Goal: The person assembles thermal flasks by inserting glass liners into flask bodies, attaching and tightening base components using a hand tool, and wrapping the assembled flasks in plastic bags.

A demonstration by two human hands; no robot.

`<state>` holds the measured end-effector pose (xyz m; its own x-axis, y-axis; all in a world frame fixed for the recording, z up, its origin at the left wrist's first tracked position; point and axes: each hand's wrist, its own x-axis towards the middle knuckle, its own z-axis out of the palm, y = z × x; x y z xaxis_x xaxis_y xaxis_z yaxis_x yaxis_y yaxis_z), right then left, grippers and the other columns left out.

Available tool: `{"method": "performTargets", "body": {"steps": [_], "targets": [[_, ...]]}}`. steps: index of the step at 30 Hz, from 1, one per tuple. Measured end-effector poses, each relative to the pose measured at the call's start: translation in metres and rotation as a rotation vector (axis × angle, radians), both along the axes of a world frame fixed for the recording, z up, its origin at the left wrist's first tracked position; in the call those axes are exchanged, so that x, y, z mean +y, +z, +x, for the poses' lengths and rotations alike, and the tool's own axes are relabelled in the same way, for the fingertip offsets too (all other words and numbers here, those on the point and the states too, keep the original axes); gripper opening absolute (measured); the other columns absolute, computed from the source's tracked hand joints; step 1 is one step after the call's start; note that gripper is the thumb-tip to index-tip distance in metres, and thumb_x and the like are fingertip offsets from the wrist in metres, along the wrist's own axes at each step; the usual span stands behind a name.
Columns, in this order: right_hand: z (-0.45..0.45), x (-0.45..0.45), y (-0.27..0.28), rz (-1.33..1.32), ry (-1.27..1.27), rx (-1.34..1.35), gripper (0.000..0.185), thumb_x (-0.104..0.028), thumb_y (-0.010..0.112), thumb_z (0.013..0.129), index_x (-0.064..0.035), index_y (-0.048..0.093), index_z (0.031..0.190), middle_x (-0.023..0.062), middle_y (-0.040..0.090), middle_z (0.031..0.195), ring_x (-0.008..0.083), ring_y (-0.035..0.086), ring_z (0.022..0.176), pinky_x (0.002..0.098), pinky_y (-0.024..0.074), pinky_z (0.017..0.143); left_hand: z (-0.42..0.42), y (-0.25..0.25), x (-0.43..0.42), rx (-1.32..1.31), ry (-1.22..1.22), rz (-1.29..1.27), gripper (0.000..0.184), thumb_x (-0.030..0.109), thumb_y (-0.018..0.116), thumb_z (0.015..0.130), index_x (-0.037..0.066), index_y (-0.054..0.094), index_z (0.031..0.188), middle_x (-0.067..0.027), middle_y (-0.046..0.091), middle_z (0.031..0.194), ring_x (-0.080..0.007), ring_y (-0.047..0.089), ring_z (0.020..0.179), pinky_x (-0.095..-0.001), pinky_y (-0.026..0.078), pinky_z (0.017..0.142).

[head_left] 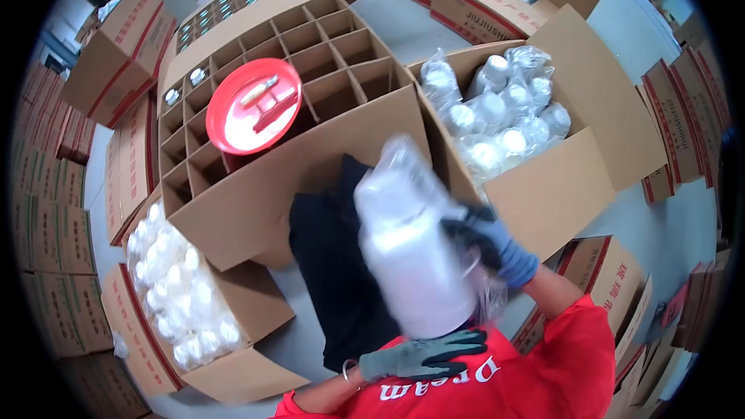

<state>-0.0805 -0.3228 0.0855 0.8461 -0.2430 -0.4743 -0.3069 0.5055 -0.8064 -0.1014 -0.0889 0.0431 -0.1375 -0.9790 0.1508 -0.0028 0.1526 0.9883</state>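
Observation:
A large white bottle (415, 264), partly in clear plastic wrap and blurred by motion, is held tilted in front of my red shirt. My right hand (497, 244), in a blue-grey and black glove, grips its right side. My gloved left hand (423, 354) lies at the base of the bottle with its fingers stretched out; whether it bears weight I cannot tell. Ahead stands a carton with cardboard dividers (341, 46). A red round tray (256, 136) rests on the dividers, with a small tool (260, 91) and a red piece on it.
To the right, an open carton (555, 194) holds several plastic-wrapped white-capped bottles (497, 109). Another at lower left holds wrapped white items (174, 287). Two silver caps (198, 76) show in the divided carton. Stacked cartons (62, 240) line both sides.

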Motion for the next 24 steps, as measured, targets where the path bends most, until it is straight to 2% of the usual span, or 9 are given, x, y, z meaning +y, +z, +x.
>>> {"method": "performTargets", "body": {"steps": [1,5,9,12,13,16,18,20,24], "targets": [[0.010,-0.020,0.017,-0.084,-0.114,-0.035,0.022,-0.021,0.067,0.089,-0.0006,0.067,0.100,0.0024,0.066,0.089,0.0111,0.060,0.078,0.0255,0.0474,0.070,0.006,-0.018,-0.003,0.200,0.016,0.045,0.055,0.024,0.054,0.098,0.005,0.037,0.147,-0.0139,0.038,0.151,-0.0295,0.032,0.142,-0.0408,0.026,0.116],[0.085,-0.131,-0.005,-0.885,-0.531,-0.432,0.010,-0.010,0.070,0.089,-0.0024,0.065,0.091,-0.0035,0.060,0.076,0.0019,0.052,0.062,0.0200,0.0408,0.052,0.056,-0.016,-0.009,-0.167,0.299,0.320,0.045,0.018,0.063,0.092,0.007,0.054,0.134,-0.0146,0.057,0.132,-0.0311,0.053,0.123,-0.0382,0.041,0.106],[0.202,-0.252,-0.109,-0.401,-0.659,-0.569,0.037,-0.010,0.075,0.084,-0.0032,0.059,0.116,0.0004,0.063,0.093,0.0079,0.057,0.079,0.0236,0.0478,0.070,0.114,0.002,-0.046,-0.324,0.548,0.121,0.040,0.012,0.065,0.088,0.004,0.059,0.126,-0.0139,0.062,0.125,-0.0317,0.059,0.115,-0.0388,0.045,0.100],[0.252,-0.309,-0.195,-0.598,-0.717,-0.322,0.046,-0.015,0.077,0.082,0.0000,0.057,0.120,0.0059,0.063,0.107,0.0156,0.059,0.089,0.0324,0.0496,0.081,0.148,0.011,-0.081,-0.385,0.714,0.028,0.036,0.008,0.064,0.086,-0.001,0.061,0.121,-0.0153,0.064,0.123,-0.0339,0.061,0.112,-0.0400,0.047,0.098],[0.271,-0.318,-0.237,-0.359,-0.822,-0.372,0.048,-0.018,0.076,0.084,-0.0001,0.055,0.123,0.0071,0.062,0.107,0.0171,0.059,0.089,0.0332,0.0494,0.081,0.155,0.011,-0.092,-0.370,0.752,0.018,0.036,0.007,0.064,0.086,-0.001,0.061,0.121,-0.0159,0.064,0.122,-0.0348,0.061,0.112,-0.0401,0.047,0.098],[0.280,-0.308,-0.287,-0.482,-0.957,-0.123,0.044,-0.036,0.065,0.089,-0.0080,0.054,0.122,0.0102,0.061,0.093,0.0225,0.060,0.086,0.0376,0.0478,0.079,0.163,-0.008,-0.122,-0.519,0.826,-0.008,0.038,0.008,0.066,0.080,0.003,0.064,0.118,-0.0138,0.064,0.121,-0.0326,0.060,0.110,-0.0406,0.045,0.094],[0.278,-0.343,-0.323,-0.267,-0.824,0.099,0.026,-0.027,0.069,0.087,-0.0127,0.061,0.107,0.0022,0.057,0.076,0.0172,0.052,0.064,0.0345,0.0451,0.056,0.165,-0.019,-0.138,-0.715,0.826,-0.030,0.042,0.011,0.068,0.075,0.007,0.066,0.117,-0.0103,0.065,0.120,-0.0281,0.060,0.107,-0.0403,0.042,0.090],[0.253,-0.380,-0.317,-0.003,-0.208,-0.007,0.024,-0.035,0.064,0.090,-0.0157,0.055,0.102,0.0032,0.054,0.077,0.0211,0.058,0.065,0.0383,0.0513,0.059,0.162,-0.028,-0.149,-0.879,0.830,-0.039,0.043,0.015,0.069,0.072,0.011,0.068,0.115,-0.0070,0.065,0.119,-0.0247,0.059,0.105,-0.0400,0.040,0.087],[0.226,-0.346,-0.180,-0.338,0.074,0.253,0.029,-0.034,0.070,0.085,-0.0111,0.062,0.100,0.0047,0.061,0.077,0.0169,0.059,0.055,0.0332,0.0524,0.047,0.156,-0.046,-0.161,-1.080,0.816,-0.058,0.041,0.027,0.073,0.072,0.019,0.070,0.111,-0.0010,0.065,0.117,-0.0201,0.058,0.101,-0.0384,0.038,0.085]]}}
